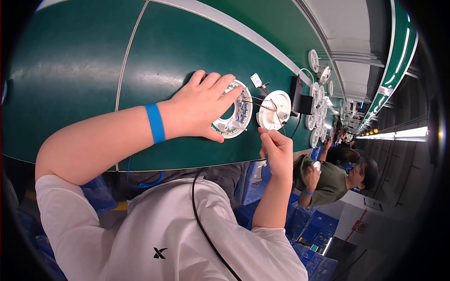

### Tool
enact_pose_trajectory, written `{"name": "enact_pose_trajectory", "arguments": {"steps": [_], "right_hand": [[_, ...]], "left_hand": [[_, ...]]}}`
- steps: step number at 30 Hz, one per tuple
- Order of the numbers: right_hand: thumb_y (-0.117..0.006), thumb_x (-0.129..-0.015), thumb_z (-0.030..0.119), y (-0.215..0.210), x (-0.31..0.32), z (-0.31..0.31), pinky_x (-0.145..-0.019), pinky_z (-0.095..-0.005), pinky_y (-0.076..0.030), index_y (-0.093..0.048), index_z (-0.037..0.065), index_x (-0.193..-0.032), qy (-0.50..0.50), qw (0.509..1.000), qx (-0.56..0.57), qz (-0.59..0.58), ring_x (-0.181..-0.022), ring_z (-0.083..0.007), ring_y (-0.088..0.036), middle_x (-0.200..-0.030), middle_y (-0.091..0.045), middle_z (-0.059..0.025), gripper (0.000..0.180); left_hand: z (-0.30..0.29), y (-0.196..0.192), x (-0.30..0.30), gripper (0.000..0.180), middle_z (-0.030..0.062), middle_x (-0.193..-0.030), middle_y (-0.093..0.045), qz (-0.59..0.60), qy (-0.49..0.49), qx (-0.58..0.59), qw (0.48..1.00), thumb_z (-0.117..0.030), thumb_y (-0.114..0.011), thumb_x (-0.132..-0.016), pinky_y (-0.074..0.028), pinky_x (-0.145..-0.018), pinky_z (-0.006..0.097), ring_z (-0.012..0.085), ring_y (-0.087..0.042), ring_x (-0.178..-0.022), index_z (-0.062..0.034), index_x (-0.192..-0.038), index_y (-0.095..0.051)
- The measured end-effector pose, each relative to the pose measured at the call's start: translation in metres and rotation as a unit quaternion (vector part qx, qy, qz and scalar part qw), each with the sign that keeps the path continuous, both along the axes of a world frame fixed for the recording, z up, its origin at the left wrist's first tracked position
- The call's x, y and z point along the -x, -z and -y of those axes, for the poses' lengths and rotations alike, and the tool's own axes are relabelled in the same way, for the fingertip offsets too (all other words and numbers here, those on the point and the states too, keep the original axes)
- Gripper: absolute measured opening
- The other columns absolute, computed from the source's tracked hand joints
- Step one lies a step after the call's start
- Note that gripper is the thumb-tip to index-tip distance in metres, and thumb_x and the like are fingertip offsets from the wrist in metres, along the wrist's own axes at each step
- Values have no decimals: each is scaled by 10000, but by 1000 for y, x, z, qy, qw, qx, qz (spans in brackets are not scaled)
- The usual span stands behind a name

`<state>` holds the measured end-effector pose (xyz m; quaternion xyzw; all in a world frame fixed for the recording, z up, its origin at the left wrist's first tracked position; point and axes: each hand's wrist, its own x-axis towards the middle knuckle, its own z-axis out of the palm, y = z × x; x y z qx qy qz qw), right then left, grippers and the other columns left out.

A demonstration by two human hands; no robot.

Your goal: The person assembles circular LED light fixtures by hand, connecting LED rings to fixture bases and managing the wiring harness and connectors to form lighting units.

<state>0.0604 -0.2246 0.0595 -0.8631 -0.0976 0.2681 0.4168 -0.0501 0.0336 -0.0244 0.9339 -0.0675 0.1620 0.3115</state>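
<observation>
Hands work over a green counter (pixel 84 70) that runs away toward the right of the picture. The left hand (pixel 199 105), a blue band (pixel 155 123) on its wrist, lies flat and spread on a white ring (pixel 234 117), fingers across its rim and thumb under its near edge, pressing it down rather than gripping it; green circuit parts show along the ring's inside. Just beyond the fingertips sits a white disc (pixel 275 110), close beside the ring but apart from it. Thin wires (pixel 262 104) run from the ring across to the disc, their length lying along the line between the two parts. The right hand (pixel 276 150) is below the disc, at the counter's near edge, fingers pinched narrow on what looks like a wire end; the thing pinched is too small to be sure. So the disc lies straight ahead of the right hand, which is the nearer hand to it, while the ring is under the left. A small white tag (pixel 256 80) and a black box (pixel 300 100) lie past the disc. More white discs (pixel 315 100) line the counter farther on, where another person (pixel 335 178) sits.
</observation>
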Motion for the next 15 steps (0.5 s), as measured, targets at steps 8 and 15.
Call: {"name": "enact_pose_trajectory", "arguments": {"steps": [8, 15], "right_hand": [[-695, -935, 7, 11, -10, -29, -514, -216, -431, -704, -41, -955, -9, 1000, -9, 12, -572, -57, -553, -780, -674, -24, 53], [-726, -901, -41, 28, -13, -59, -499, -211, -430, -666, -20, -944, -2, 995, -96, 7, -572, -56, -565, -747, -665, -18, 77]], "left_hand": [[0, 1, -1, 1087, 191, -1396, -485, 34, -13, -18, 999, -560, -896, -588, -371, -1034, 454, 325, -492, -1214, 6, -1434, -513], [2, 4, -1, 1054, 187, -1381, -504, 33, -19, -12, 999, -545, -899, -587, -370, -1033, 452, 322, -502, -1196, 2, -1412, -536]]}}
